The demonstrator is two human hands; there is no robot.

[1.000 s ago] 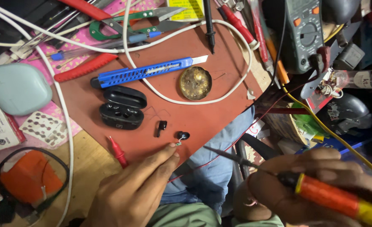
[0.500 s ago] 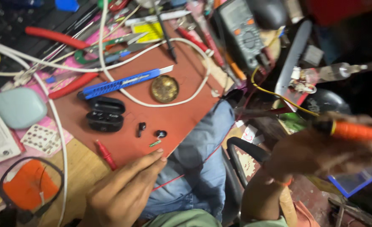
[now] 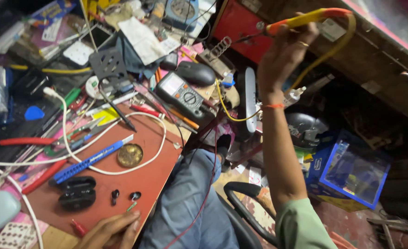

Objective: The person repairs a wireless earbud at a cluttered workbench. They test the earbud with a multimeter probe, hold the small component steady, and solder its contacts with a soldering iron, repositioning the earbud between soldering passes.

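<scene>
My right hand (image 3: pixel 284 50) is raised high at the upper right, closed around an orange and yellow soldering iron (image 3: pixel 305 19) whose yellow cord (image 3: pixel 326 57) loops down. My left hand (image 3: pixel 109 230) rests at the near edge of the red-brown mat (image 3: pixel 144 177), fingertips pinching a small part just below a black earbud (image 3: pixel 135 196). A second black earbud (image 3: pixel 115 196) lies beside it. Left of them sits an open black earbud case (image 3: pixel 77 192).
A blue utility knife (image 3: pixel 91 159), a round brass tin (image 3: pixel 130 155) and a white cable (image 3: pixel 121 168) lie on the mat. Behind are a multimeter (image 3: pixel 181 94), a black mouse (image 3: pixel 195 74), red-handled tools (image 3: pixel 24 141) and clutter. A blue box (image 3: pixel 351 173) sits on the floor at right.
My right hand has lifted the soldering iron from low near my lap up and away to the right. The view swung right. My left hand has stayed by the earbuds.
</scene>
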